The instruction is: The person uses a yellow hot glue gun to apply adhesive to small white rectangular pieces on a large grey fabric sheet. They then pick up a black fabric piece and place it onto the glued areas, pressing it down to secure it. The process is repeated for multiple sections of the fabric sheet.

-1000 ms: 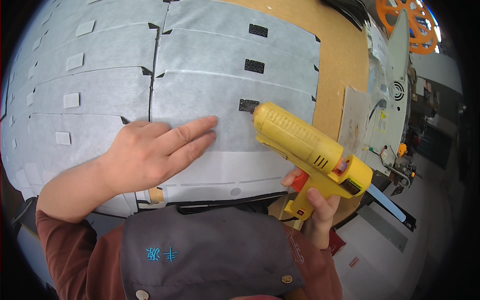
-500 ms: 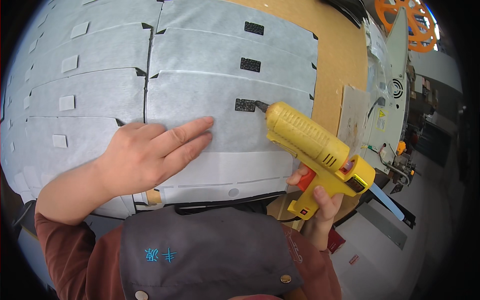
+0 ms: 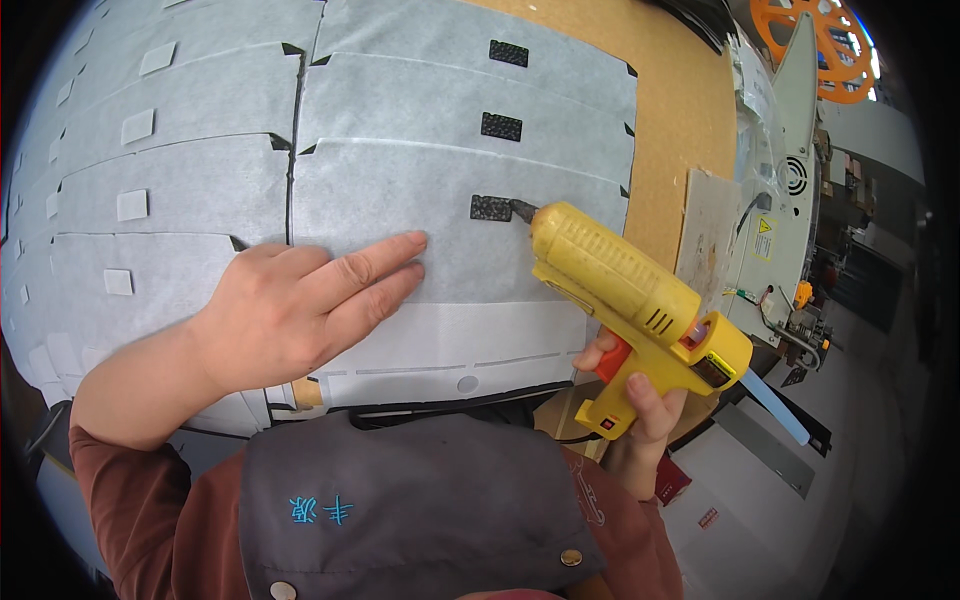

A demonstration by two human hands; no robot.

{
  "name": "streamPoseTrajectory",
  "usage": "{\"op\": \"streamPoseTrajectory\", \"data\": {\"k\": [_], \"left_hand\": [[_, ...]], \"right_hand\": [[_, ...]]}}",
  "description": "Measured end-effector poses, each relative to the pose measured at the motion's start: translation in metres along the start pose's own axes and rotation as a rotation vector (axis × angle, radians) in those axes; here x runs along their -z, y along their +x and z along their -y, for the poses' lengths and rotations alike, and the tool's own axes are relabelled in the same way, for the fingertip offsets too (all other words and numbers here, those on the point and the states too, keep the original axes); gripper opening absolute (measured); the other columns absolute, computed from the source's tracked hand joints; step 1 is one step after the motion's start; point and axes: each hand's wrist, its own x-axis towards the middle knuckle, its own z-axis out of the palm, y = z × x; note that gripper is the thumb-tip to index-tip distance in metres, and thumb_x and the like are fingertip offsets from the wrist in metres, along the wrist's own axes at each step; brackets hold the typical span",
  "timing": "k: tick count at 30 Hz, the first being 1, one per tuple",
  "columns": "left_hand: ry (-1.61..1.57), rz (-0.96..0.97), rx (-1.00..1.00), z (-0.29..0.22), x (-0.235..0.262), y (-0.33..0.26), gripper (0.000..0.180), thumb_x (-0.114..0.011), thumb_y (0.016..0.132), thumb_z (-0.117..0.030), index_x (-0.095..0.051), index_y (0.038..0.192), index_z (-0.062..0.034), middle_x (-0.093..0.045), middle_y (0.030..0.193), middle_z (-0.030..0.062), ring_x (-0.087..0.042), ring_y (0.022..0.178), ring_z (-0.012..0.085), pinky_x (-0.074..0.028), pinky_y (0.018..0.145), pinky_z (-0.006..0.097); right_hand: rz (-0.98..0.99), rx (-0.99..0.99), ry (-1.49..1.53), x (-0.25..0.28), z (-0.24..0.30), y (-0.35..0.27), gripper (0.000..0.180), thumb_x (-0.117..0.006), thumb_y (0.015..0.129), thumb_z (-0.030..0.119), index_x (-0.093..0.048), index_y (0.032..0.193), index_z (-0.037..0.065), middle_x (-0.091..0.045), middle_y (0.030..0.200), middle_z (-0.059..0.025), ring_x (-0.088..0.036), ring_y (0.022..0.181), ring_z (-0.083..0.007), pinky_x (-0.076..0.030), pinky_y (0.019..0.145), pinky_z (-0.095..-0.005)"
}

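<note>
My right hand (image 3: 648, 405) is wrapped round the grip of a yellow hot glue gun (image 3: 615, 265), with a finger at its orange trigger. A pale glue stick (image 3: 775, 405) sticks out of its back end. The dark nozzle touches or hovers just at the right end of a black textured rectangle (image 3: 490, 208) on a whitish fabric-like sheet (image 3: 380, 200). My left hand (image 3: 285, 315) lies on the sheets, two fingers stretched out flat and pointing right, the others folded under or hidden. It holds nothing that I can see.
Two more black rectangles (image 3: 501, 127) sit on the overlapping sheets farther up. White rectangles (image 3: 132, 205) dot the sheets at the left. Bare brown board (image 3: 670, 110) shows at the right, with a grey machine (image 3: 770, 240) beyond it and an orange spool (image 3: 815, 45) at the far right.
</note>
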Motion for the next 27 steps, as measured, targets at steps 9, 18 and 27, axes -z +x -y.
{"op": "streamPoseTrajectory", "data": {"k": [9,18,27], "left_hand": [[0.028,-0.004,-0.008,0.0011,-0.0030,-0.0021,0.034,-0.063,0.077,-0.010,-0.069,0.110,-0.0087,-0.063,0.132,0.0060,-0.047,0.053,0.0064,-0.040,0.044,0.021],[0.038,0.008,-0.010,0.0010,-0.0003,-0.0009,0.034,-0.063,0.076,-0.010,-0.069,0.109,-0.0083,-0.063,0.131,0.0058,-0.048,0.054,0.0063,-0.040,0.044,0.021],[-0.005,0.004,0.004,0.0007,0.0013,-0.0005,0.036,-0.076,0.074,-0.010,-0.069,0.109,-0.0069,-0.067,0.126,0.0081,-0.048,0.053,0.0074,-0.040,0.045,0.023]], "right_hand": [[-0.024,0.008,0.012,0.0005,0.0004,-0.0021,0.059,-0.059,0.084,0.011,-0.041,0.137,-0.008,-0.062,0.107,-0.0243,-0.064,0.097,-0.0289,-0.051,0.084,-0.0367],[0.014,-0.010,0.015,0.0013,0.0002,0.0003,0.057,-0.060,0.084,0.010,-0.042,0.135,-0.008,-0.061,0.108,-0.0244,-0.064,0.097,-0.0288,-0.051,0.085,-0.0379],[0.023,-0.003,0.013,0.0018,-0.0005,0.0012,0.057,-0.060,0.085,0.010,-0.041,0.136,-0.009,-0.060,0.111,-0.0237,-0.064,0.096,-0.0294,-0.051,0.087,-0.0393]]}}
